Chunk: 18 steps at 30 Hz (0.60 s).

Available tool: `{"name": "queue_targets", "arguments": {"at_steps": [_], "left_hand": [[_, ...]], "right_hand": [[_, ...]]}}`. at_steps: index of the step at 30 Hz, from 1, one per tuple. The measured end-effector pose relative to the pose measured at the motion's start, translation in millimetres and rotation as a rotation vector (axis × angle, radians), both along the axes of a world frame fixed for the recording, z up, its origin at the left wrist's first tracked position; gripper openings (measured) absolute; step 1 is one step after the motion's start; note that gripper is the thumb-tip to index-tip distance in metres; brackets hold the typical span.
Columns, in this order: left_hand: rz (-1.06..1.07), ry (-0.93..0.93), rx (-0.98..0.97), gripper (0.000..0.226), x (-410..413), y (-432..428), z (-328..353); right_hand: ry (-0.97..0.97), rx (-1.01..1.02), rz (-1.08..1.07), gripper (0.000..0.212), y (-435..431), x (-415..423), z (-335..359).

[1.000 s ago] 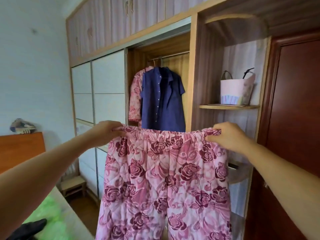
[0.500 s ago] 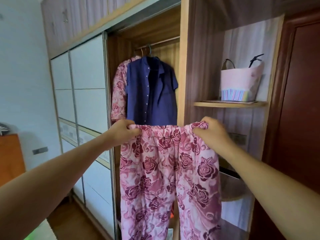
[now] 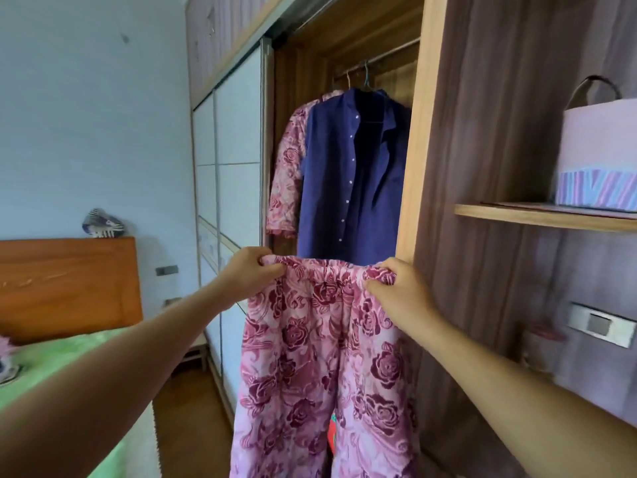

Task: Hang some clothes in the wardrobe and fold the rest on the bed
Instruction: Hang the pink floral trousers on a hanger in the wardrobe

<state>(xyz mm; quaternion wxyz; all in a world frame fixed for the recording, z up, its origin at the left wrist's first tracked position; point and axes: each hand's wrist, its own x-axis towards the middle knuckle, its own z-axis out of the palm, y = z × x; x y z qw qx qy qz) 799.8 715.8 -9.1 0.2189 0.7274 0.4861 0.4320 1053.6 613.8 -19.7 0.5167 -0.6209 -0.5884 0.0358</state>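
Pink quilted trousers with dark rose print (image 3: pixel 320 367) hang upright in front of me, held by the waistband. My left hand (image 3: pixel 250 272) pinches the waistband's left end and my right hand (image 3: pixel 396 291) grips its right end. Behind them, in the open wardrobe (image 3: pixel 410 160), a dark blue buttoned shirt (image 3: pixel 348 174) and a matching pink rose-print top (image 3: pixel 287 174) hang on hangers from the rail. The bed with a green cover (image 3: pixel 103 346) lies at the lower left.
White sliding wardrobe doors (image 3: pixel 227 150) stand left of the open section. A pink bag (image 3: pixel 599 153) sits on a wooden shelf (image 3: pixel 537 217) at the right. The orange wooden headboard (image 3: pixel 69 284) is against the left wall.
My hands have come closer together, so the waistband is narrower and the trousers hang in a slimmer drape. The view has swung back to the left, showing the bed and headboard again.
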Motion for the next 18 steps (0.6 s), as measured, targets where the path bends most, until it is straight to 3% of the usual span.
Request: {"name": "queue_targets", "arguments": {"at_steps": [8,15,18], "left_hand": [[0.068,-0.012,-0.003,0.024,1,50,-9],[-0.012,-0.044,0.063,0.026,27,134,-11],[-0.096,-0.039,0.132,0.025,50,185,-20]], "right_hand": [[-0.086,0.057,-0.039,0.019,67,-25,-21],[0.301,0.250,-0.063,0.013,139,-45,-43],[0.440,0.370,-0.156,0.024,176,-42,-62]]}}
